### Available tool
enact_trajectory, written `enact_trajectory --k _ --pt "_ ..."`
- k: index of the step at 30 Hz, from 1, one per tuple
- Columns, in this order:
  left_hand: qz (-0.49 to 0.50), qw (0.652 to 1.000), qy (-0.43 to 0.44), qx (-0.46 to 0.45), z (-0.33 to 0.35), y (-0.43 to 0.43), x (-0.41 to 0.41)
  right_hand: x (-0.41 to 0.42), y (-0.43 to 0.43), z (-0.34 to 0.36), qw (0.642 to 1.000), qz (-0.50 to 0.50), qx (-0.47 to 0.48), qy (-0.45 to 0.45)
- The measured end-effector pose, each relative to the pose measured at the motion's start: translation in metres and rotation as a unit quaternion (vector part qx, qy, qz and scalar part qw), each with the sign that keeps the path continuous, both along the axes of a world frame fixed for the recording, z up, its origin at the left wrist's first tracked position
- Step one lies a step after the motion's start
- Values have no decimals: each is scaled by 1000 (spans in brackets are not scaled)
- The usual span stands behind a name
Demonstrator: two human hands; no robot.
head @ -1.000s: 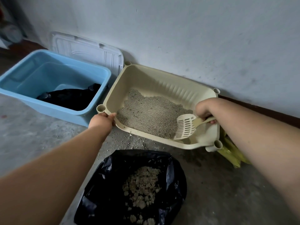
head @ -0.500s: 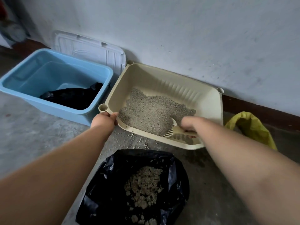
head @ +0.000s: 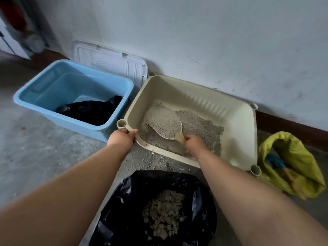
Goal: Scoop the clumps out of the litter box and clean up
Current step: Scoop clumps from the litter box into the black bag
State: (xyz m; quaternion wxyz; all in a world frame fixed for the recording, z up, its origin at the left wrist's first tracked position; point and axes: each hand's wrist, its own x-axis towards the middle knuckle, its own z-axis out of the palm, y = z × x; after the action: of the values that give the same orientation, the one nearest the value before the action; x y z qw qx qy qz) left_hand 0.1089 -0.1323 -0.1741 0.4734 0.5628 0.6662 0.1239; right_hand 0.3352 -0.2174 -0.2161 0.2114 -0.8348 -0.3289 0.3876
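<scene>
Clamped on the scoop (head: 166,125), the right hand (head: 193,142) has swept it leftward and heaped it full, while the left hand (head: 122,137) grips the litter box (head: 253,139), so sifting looks next.

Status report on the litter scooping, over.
Left hand grips litter box rim. Right hand holds scoop, loaded with litter. Black bag open nearby, clumps inside. Nothing blocking.

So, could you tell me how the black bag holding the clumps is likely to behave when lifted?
The black bag looks thin and crumpled, so it will probably be floppy and sag around the clumps. That pile likely makes it bottom-heavy. Its mouth lies wide open, so clumps could spill unless the rim is gathered first.
</scene>
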Motion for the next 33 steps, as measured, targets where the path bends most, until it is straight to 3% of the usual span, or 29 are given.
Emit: enact_trajectory --k 5,17,33 --pt "2 1000 0 -3 0 1 0 12 -7 2 999 16 33 -23" --pt "4 1000 -2 -9 0 2 0 24 -25 14 999 -7 -38 33" --pt "-19 1000 20 1 2 2 0 28 -30 21 999 -17 -13 39"
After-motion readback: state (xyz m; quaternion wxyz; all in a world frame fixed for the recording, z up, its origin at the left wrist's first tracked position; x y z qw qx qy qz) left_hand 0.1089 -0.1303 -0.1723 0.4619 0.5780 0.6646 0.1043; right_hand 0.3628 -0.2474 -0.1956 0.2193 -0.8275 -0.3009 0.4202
